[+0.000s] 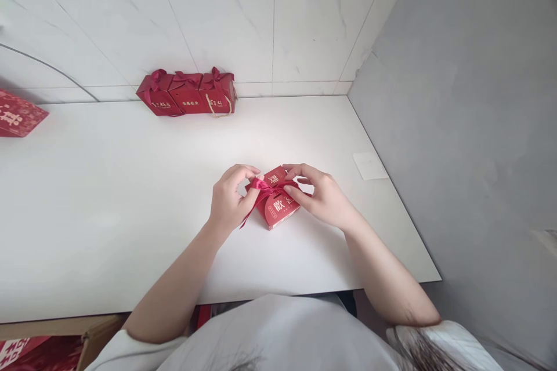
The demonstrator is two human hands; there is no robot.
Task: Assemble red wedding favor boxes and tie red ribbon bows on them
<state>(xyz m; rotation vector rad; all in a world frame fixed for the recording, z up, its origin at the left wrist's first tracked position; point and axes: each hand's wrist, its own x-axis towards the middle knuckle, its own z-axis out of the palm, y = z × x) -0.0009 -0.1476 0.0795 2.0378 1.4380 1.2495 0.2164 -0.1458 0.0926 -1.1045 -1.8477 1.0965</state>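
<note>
A small red gift box (278,211) with gold characters lies on the white table in front of me, turned at an angle. Across its top runs a dark red ribbon (273,190), tied in the middle with loops to both sides. My left hand (232,194) pinches the ribbon's left loop between thumb and fingers, and a loose ribbon tail hangs below it. On the other side, my right hand (317,194) has its thumb and fingers closed on the ribbon's right part, by the box's edge.
Three red boxes with bows (185,95) stand in a row against the tiled wall. A red patterned box (20,116) is at the far left. A white paper (369,166) lies near the right edge, beside the grey wall. Below the front edge, a cardboard carton (98,333) holds red items.
</note>
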